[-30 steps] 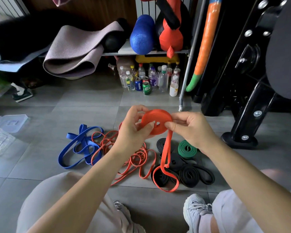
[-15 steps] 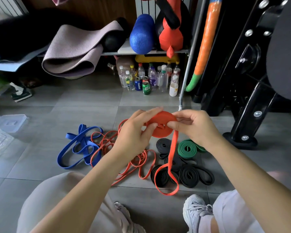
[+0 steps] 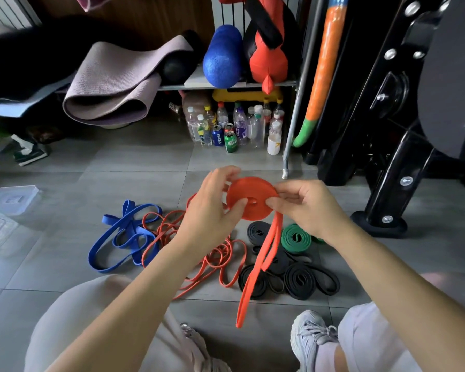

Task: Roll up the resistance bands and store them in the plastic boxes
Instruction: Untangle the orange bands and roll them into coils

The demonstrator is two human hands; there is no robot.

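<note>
Orange band coil [image 3: 255,194] is pinched between the left hand [image 3: 209,213] and right hand [image 3: 306,208], its loose tail [image 3: 244,299] hanging below.

Both arms bare up to the near edge; L hand [image 3: 207,210] & R hand [image 3: 306,210] bare too. Legs in loose pale fabric: L leg [image 3: 91,318] beige-grey, smooth; R leg [image 3: 373,339] looks more lilac-white. R shoe [image 3: 311,336]: pale grey-lilac mesh trainer w/ matching laces. Pale sock [image 3: 325,355] above it. L shoe [image 3: 196,342] near centre, same colour, mostly hidden by L arm.
</note>
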